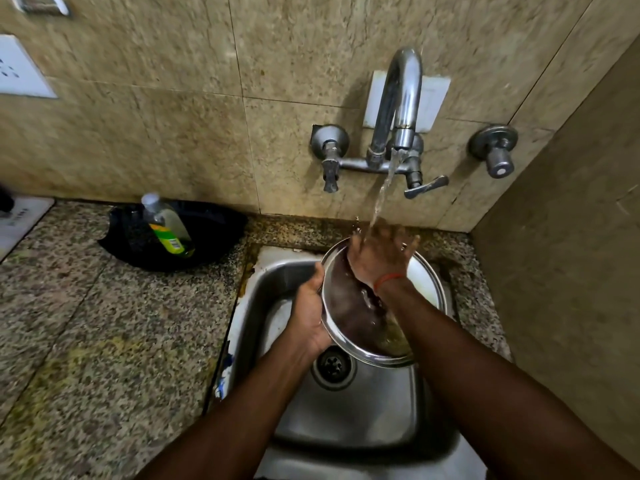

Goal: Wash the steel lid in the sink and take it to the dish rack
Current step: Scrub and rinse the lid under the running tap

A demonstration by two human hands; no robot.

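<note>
A steel lid (360,323) is held tilted over the sink (346,403) under running water from the tap (398,109). The left hand (308,313) clamps its left rim; the right hand (377,254), fingers spread flat, presses its upper surface. A soap bottle (166,226) stands at the tabletop's (104,323) back edge.

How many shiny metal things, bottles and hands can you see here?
Shiny metal things: 3, the steel lid, the sink and the tap
Bottles: 1, the soap bottle
Hands: 2, the left hand and the right hand
Total: 6
</note>
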